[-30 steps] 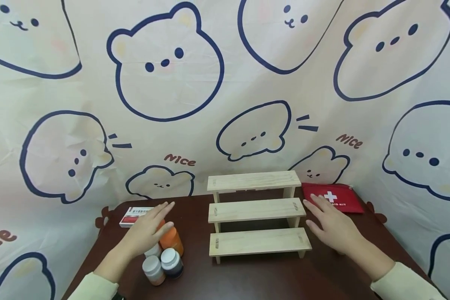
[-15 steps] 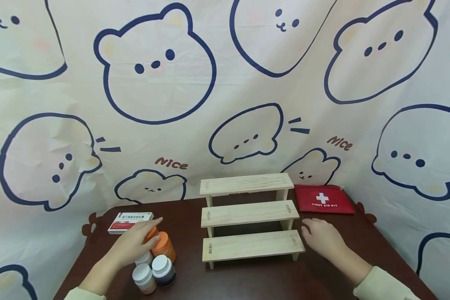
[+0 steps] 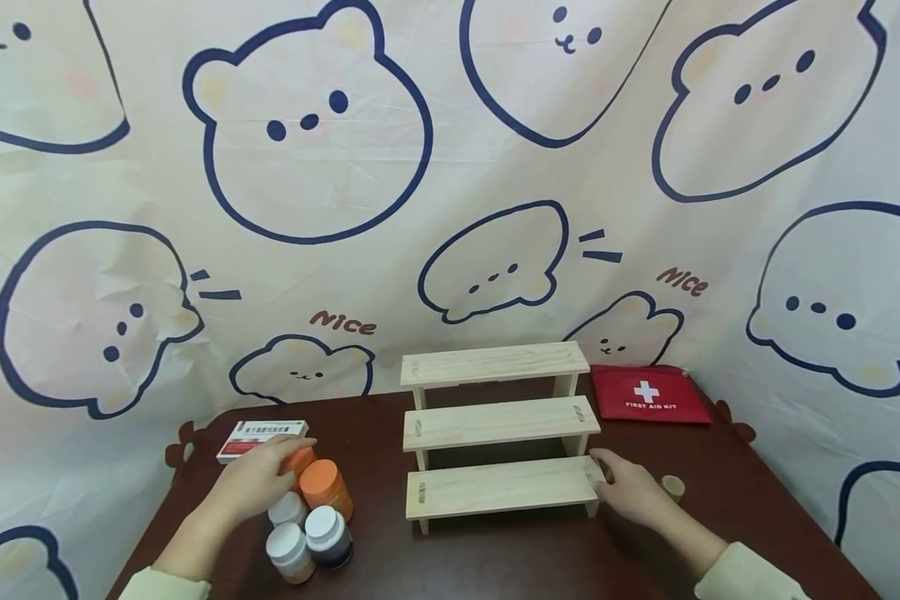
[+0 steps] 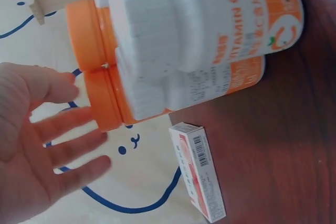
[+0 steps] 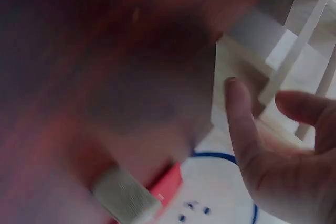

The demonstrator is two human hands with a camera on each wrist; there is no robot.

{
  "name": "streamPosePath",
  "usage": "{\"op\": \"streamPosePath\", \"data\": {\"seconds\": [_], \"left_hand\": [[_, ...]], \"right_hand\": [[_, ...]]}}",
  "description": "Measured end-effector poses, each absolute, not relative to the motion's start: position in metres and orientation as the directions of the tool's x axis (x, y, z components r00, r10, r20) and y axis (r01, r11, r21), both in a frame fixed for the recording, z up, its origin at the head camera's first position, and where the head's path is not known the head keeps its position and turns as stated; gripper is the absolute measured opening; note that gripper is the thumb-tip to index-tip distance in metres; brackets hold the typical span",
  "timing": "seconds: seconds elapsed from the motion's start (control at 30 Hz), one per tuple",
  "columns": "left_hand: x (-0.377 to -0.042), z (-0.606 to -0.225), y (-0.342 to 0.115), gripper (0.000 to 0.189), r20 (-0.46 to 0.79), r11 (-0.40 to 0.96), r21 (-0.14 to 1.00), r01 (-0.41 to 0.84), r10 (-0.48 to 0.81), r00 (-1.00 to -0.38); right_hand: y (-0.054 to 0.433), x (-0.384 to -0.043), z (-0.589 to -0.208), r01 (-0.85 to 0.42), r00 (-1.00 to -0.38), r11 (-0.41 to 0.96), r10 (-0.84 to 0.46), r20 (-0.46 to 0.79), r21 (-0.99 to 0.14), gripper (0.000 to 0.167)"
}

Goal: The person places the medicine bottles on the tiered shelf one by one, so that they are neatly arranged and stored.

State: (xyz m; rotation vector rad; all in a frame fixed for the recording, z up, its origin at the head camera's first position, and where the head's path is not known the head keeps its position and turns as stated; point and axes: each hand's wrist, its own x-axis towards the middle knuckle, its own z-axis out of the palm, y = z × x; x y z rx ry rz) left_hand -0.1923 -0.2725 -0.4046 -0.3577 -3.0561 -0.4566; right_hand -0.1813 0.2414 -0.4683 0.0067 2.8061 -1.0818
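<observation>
Here, beside the spread left hand stand orange bottles; beside the right hand, fingers apart, wooden shelves.

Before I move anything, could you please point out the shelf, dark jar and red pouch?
Shelf [image 3: 501, 423]: head view, top of the middle board.
Dark jar [image 3: 332, 547]: head view, side of its body.
Red pouch [image 3: 647, 392]: head view, the white cross.

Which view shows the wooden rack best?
Head: the wooden rack shows all three tiers, with only the lowest one's right end partly behind the right hand. Right wrist catches only parts beside that hand; left wrist, just a bit at top left.
</observation>
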Motion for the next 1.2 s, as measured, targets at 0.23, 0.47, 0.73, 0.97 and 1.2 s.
{"op": "streamPosePath", "data": {"seconds": [0.23, 0.47, 0.73, 0.97, 1.2], "left_hand": [[-0.198, -0.405, -0.275, 0.049, 0.002, 0.913, 0.338, 0.230, 0.243, -0.970], [-0.204, -0.414, -0.277, 0.050, -0.016, 0.920, 0.333, 0.207, 0.225, -0.974], [-0.208, -0.404, -0.285, 0.054, 0.018, 0.927, 0.337, 0.163, 0.167, -0.986], [-0.207, -0.377, -0.274, 0.056, 0.180, 0.941, 0.319, 0.114, 0.058, -0.982], [-0.212, -0.354, -0.257, 0.054, 0.401, 0.909, 0.408, 0.087, -0.093, -0.911]], "right_hand": [[0.242, -0.181, -0.480, 0.273, -0.960, 0.390, 0.057, -0.273, -0.879, 0.060], [0.242, -0.176, -0.487, 0.323, -0.946, 0.304, 0.069, -0.317, -0.896, 0.064], [0.238, -0.167, -0.487, 0.323, -0.946, 0.260, 0.069, -0.316, -0.910, 0.061], [0.243, -0.166, -0.486, 0.343, -0.939, 0.208, 0.049, -0.341, -0.916, 0.060], [0.244, -0.171, -0.485, 0.366, -0.929, 0.161, 0.003, -0.371, -0.917, 0.068]]}}
